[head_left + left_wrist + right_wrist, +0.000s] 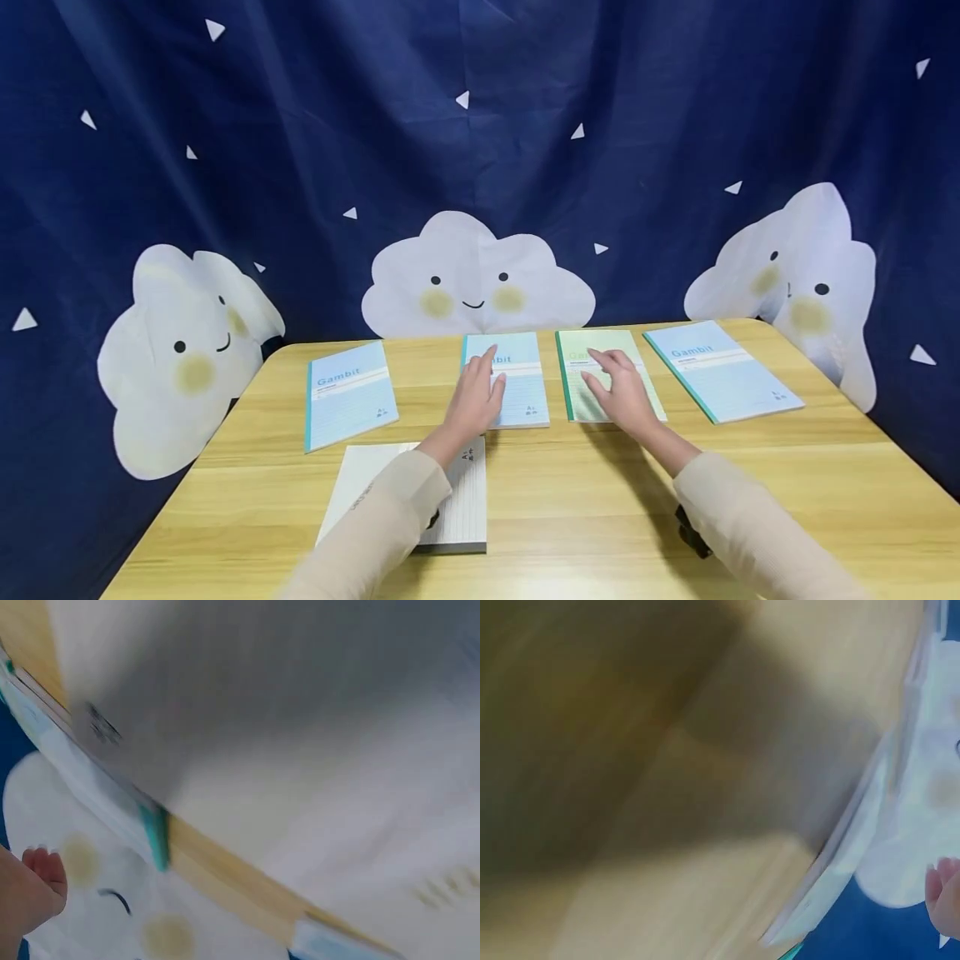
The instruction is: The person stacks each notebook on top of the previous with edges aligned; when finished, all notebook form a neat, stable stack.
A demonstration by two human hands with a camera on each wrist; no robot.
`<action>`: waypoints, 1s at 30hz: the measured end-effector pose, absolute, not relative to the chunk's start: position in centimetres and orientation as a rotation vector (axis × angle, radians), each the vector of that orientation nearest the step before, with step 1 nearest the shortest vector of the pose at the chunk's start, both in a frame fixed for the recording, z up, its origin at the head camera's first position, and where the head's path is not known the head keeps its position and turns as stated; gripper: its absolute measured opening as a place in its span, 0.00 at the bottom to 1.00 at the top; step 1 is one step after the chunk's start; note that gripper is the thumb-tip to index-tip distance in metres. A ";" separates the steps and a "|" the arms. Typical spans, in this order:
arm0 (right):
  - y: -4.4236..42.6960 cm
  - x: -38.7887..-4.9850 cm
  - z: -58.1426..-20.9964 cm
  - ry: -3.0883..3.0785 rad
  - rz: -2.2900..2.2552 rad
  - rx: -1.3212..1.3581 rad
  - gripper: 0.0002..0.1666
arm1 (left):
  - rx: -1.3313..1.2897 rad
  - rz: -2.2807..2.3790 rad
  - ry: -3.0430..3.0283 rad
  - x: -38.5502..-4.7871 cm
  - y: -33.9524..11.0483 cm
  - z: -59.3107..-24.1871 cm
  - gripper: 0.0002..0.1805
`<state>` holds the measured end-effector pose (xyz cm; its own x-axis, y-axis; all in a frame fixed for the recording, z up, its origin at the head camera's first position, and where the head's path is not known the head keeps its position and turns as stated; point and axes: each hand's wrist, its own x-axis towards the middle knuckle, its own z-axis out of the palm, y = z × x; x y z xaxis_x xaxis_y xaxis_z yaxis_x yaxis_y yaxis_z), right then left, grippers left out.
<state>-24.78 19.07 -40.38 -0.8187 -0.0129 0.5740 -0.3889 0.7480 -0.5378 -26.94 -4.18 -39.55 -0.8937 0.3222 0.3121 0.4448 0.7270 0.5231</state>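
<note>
My left hand point(477, 393) is over a blue "Gambit" notebook point(525, 392), its index finger extended and thumb apart. Over a pale green notebook point(572, 392) with a darker green spine is my right hand point(626, 396), fingers spread and loosely bent. Neither hand holds anything; whether the fingertips touch the covers I cannot tell. Beneath my left forearm lies a thick white pad point(467, 500), partly hidden by the sleeve. Each wrist view shows only part of its hand at the edge, and the left one shows the white pad point(300, 810) up close and blurred.
Another blue notebook point(351, 396) lies at the left, slightly turned, and one more blue notebook point(723, 375) lies angled at the right. All rest on a wooden table point(570, 517). Behind its far edge hangs a dark blue curtain point(525, 167) with white clouds.
</note>
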 end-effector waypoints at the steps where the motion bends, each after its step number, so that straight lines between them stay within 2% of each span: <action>1: 19.7 -24.6 -40.5 -2.383 0.899 0.283 0.24 | -0.622 -0.981 -2.703 -26.9 -3.5 -39.5 0.28; 5: 21.8 -23.8 -40.8 -2.401 0.890 0.215 0.26 | -0.616 -1.128 -2.690 -26.3 -1.1 -39.8 0.29; 14: 25.8 -22.6 -41.4 -2.475 0.891 0.110 0.29 | -0.638 -1.152 -2.747 -25.4 3.8 -40.9 0.30; 30: 28.2 -22.1 -43.4 -2.715 0.848 -0.004 0.35 | -0.351 -0.800 -2.937 -24.2 8.8 -42.8 0.31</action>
<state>-22.10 28.21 -43.41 -0.9563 0.0896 0.2783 -0.0848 0.8260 -0.5573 -24.24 8.78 -42.82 -0.9707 0.1993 0.1341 0.2398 0.8377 0.4908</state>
